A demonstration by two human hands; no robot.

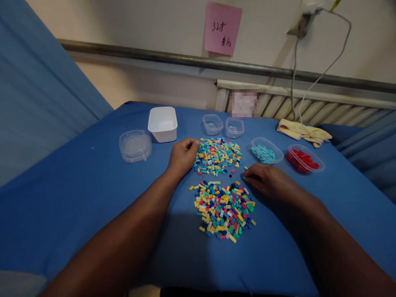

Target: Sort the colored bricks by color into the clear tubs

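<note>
Two piles of small mixed-colour toy building bricks lie on the blue cloth, a far pile (219, 156) and a near pile (225, 212). My left hand (183, 156) rests at the left edge of the far pile, its fingers curled and thumb against them; whatever they may hold is hidden. To the right of the piles, my right hand (267, 180) is closed in a pinch, with a bit of turquoise brick (245, 177) showing at its fingertips. Just beyond that hand stands a clear tub of turquoise bricks (263, 154). Farther right is a clear tub of red bricks (305, 161).
A white tub (162, 126) and stacked clear lids or tubs (135, 146) stand at the left. Two clear tubs (213, 125) with nothing visible inside sit at the back. A yellow cloth (303, 131) lies back right, below a hanging cable (324, 70). A radiator (278, 99) borders the table.
</note>
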